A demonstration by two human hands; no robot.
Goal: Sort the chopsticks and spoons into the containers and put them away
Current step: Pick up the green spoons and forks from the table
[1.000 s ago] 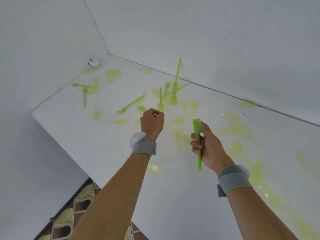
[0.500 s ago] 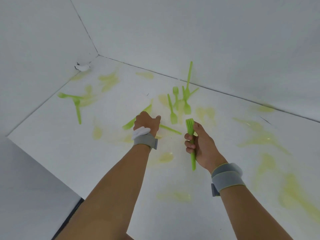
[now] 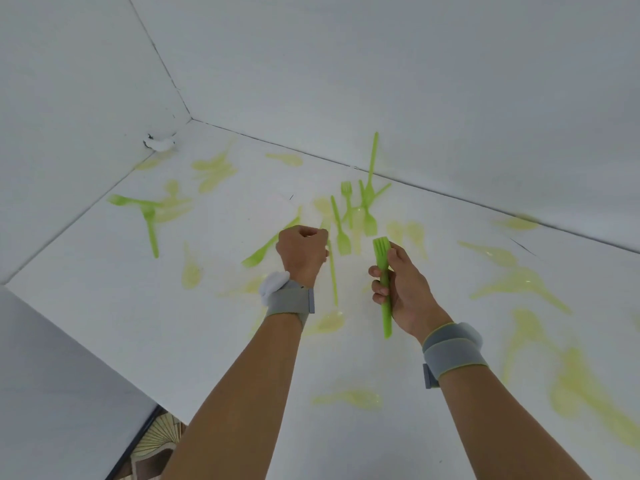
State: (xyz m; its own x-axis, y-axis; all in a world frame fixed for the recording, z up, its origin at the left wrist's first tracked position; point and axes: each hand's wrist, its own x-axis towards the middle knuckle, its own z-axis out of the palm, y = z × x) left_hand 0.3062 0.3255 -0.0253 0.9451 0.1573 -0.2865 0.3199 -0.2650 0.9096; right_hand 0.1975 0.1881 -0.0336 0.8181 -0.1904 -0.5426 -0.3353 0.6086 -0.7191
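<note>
Gathering scattered cutlery: right hand (image 3: 401, 289) gripping a fork bundle (image 3: 383, 289), left hand (image 3: 302, 252) pinching another fork (image 3: 333, 271), likely needing transfer next.

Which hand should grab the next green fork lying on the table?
Probably the left hand: it is nearest the forks on the table and appears to hold just one fork. The right hand is already full, its fingers wrapped around a bunch of forks.

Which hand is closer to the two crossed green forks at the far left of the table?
Left. The left hand is to the right of the crossed forks; the right hand, gripping green forks, is farther right.
</note>
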